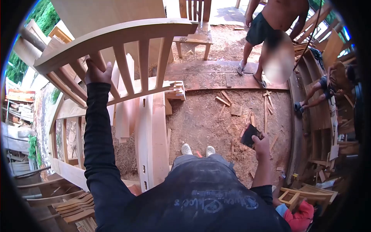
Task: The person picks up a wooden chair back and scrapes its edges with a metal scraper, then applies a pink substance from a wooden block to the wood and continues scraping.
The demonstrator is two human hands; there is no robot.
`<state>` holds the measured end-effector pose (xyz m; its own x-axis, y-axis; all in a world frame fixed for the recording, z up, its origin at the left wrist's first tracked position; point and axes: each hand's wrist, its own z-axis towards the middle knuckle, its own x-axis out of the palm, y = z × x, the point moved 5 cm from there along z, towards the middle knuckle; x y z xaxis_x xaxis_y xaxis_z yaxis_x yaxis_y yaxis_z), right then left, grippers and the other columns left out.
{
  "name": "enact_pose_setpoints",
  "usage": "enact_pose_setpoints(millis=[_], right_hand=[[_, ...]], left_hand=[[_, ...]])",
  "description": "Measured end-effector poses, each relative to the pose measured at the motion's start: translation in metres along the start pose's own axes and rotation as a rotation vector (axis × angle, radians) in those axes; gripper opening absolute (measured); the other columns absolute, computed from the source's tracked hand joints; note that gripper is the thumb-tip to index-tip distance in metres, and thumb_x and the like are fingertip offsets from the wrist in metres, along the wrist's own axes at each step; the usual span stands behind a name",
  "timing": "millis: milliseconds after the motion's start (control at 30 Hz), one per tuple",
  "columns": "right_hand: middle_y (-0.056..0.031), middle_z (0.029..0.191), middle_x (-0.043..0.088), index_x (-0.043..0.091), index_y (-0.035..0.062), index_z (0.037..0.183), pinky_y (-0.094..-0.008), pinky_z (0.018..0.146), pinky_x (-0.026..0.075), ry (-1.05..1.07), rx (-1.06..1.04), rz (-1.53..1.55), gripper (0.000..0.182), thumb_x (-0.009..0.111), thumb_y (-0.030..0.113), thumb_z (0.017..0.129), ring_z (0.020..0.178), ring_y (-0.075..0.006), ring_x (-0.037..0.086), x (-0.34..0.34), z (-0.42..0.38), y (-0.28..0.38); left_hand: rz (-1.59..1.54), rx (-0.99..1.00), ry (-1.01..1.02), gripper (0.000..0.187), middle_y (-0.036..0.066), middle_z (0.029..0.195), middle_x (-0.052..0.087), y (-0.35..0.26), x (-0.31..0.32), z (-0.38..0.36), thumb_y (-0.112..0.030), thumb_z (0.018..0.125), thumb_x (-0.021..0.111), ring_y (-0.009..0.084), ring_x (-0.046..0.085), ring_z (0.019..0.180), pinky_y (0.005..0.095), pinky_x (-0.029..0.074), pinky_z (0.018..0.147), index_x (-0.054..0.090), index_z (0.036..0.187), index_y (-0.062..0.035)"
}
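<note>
My left hand is wrapped round one slat of a pale wooden slatted backrest, which has a curved top rail. The backrest is held up at a tilt over several wooden pieces. Down to the right, my right hand holds a small dark sheet that looks like sandpaper, thumb on top. It is well apart from the backrest. Beneath the backrest lies a long board with slots, and a second slatted frame stands to the left.
A person in dark shorts stands ahead; another person is at the right, and red clothing shows low right. Wood scraps and shavings cover the ground. A wooden bench stands at the back.
</note>
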<state>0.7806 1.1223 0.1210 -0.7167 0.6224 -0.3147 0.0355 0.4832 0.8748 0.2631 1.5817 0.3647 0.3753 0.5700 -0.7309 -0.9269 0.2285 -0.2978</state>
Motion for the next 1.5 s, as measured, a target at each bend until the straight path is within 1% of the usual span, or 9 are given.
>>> enact_pose_setpoints(millis=[267, 500, 733, 900, 1100, 1233, 1333, 1367, 1500], right_hand=[[-0.004, 0.083, 0.064, 0.064, -0.0013, 0.096, -0.029, 0.068, 0.048, -0.114, 0.043, 0.057, 0.017, 0.068, 0.005, 0.081, 0.073, -0.0132, 0.059, -0.002, -0.031, 0.014], [-0.0116, 0.084, 0.069, 0.066, -0.0047, 0.101, -0.035, 0.072, 0.052, -0.093, -0.027, -0.125, 0.029, 0.072, 0.014, 0.08, 0.076, -0.0198, 0.064, 0.012, -0.027, 0.026], [-0.0136, 0.09, 0.071, 0.064, -0.005, 0.11, -0.0337, 0.074, 0.053, -0.027, -0.012, -0.153, 0.036, 0.072, 0.015, 0.081, 0.079, -0.0197, 0.066, 0.018, -0.021, 0.036], [-0.0127, 0.09, 0.071, 0.065, -0.0043, 0.11, -0.033, 0.073, 0.053, 0.001, 0.014, -0.115, 0.036, 0.072, 0.014, 0.081, 0.079, -0.0187, 0.066, 0.011, -0.008, 0.015], [-0.0118, 0.09, 0.071, 0.066, -0.0043, 0.109, -0.0321, 0.073, 0.052, 0.053, -0.014, -0.103, 0.033, 0.073, 0.012, 0.081, 0.08, -0.017, 0.066, 0.002, 0.008, 0.008], [-0.0114, 0.088, 0.07, 0.066, -0.004, 0.106, -0.0323, 0.072, 0.052, 0.086, -0.074, -0.107, 0.031, 0.072, 0.013, 0.081, 0.078, -0.0164, 0.065, -0.006, 0.023, -0.001], [-0.0103, 0.087, 0.069, 0.065, -0.0034, 0.102, -0.0323, 0.072, 0.051, 0.105, -0.085, -0.139, 0.027, 0.072, 0.012, 0.081, 0.076, -0.0161, 0.063, -0.014, 0.025, 0.0], [-0.0099, 0.086, 0.068, 0.065, -0.0031, 0.101, -0.0323, 0.072, 0.051, 0.108, -0.085, -0.152, 0.026, 0.072, 0.012, 0.081, 0.076, -0.016, 0.062, -0.017, 0.026, 0.004], [-0.0086, 0.085, 0.067, 0.065, -0.0023, 0.099, -0.0316, 0.073, 0.05, 0.148, -0.048, -0.117, 0.025, 0.073, 0.011, 0.08, 0.077, -0.0156, 0.062, -0.025, 0.022, 0.01]], left_hand=[[-0.16, 0.128, -0.143, 0.06, 0.026, 0.101, 0.068, 0.003, 0.026, -0.005, -0.039, 0.08, 0.077, 0.0468, 0.066, 0.099, 0.0528, 0.053, 0.082, 0.049, 0.12, -0.0039], [-0.118, 0.228, -0.104, 0.075, 0.028, 0.117, 0.065, -0.013, 0.03, -0.03, -0.038, 0.085, 0.074, 0.0464, 0.064, 0.106, 0.0519, 0.054, 0.086, 0.039, 0.143, -0.0066], [-0.123, 0.133, -0.072, 0.077, 0.028, 0.121, 0.064, -0.011, 0.032, -0.04, -0.04, 0.086, 0.072, 0.0478, 0.063, 0.107, 0.0535, 0.054, 0.087, 0.036, 0.147, -0.0115], [-0.04, 0.053, 0.048, 0.084, 0.029, 0.138, 0.054, -0.015, 0.027, -0.041, -0.043, 0.086, 0.072, 0.0442, 0.054, 0.126, 0.0484, 0.046, 0.103, 0.034, 0.149, -0.0018], [0.033, -0.028, 0.177, 0.088, 0.028, 0.142, 0.05, -0.027, 0.016, -0.039, -0.039, 0.086, 0.073, 0.0464, 0.057, 0.122, 0.0479, 0.047, 0.103, 0.028, 0.151, 0.0004], [-0.625, 0.089, 0.056, 0.087, 0.013, 0.148, 0.041, 0.038, 0.042, -0.021, -0.033, 0.083, 0.073, 0.031, 0.049, 0.128, 0.0492, 0.04, 0.108, 0.028, 0.152, -0.0031], [-1.213, -0.433, 0.536, 0.093, 0.012, 0.15, 0.04, 0.022, -0.007, -0.031, -0.04, 0.08, 0.075, 0.0283, 0.037, 0.139, 0.0583, 0.033, 0.11, 0.028, 0.154, -0.0079], [-1.376, -0.52, 0.501, 0.101, 0.012, 0.154, 0.035, 0.04, 0.0, -0.037, -0.053, 0.077, 0.077, 0.0299, 0.03, 0.145, 0.0669, 0.026, 0.11, 0.029, 0.154, -0.0115], [-1.373, -0.861, 0.279, 0.104, 0.014, 0.158, 0.028, -0.021, -0.049, -0.065, -0.07, 0.074, 0.076, 0.0301, 0.021, 0.151, 0.0672, 0.018, 0.114, 0.034, 0.15, -0.0121]])
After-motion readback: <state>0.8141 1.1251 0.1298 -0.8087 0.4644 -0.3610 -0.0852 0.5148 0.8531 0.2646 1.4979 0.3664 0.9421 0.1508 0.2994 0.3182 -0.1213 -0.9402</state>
